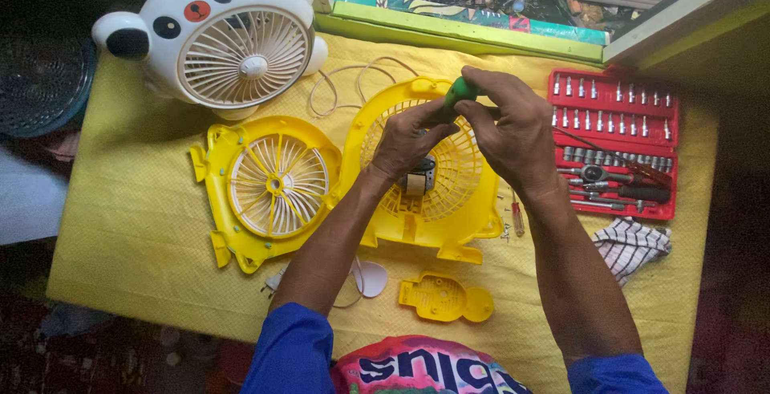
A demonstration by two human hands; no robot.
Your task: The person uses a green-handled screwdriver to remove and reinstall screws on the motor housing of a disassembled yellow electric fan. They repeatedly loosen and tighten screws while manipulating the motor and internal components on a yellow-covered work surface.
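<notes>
The green-handled screwdriver (pixel 459 91) stands nearly upright over the yellow fan housing (pixel 425 173), handle toward the window, shaft hidden behind the fingers; the right hand (pixel 513 133) closes round the handle; the left hand (pixel 407 139) pinches it from below; the housing lies flat on the yellow worktop (pixel 128 225).

fan housing (pixel 449 201) mid-table, front grille (pixel 269 185) left, socket set (pixel 613 145) right, whole fan (pixel 216 37) behind

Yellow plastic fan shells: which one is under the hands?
The right-hand yellow grille shell, with the small motor at its centre; the left yellow shell lies untouched beside it.
</notes>
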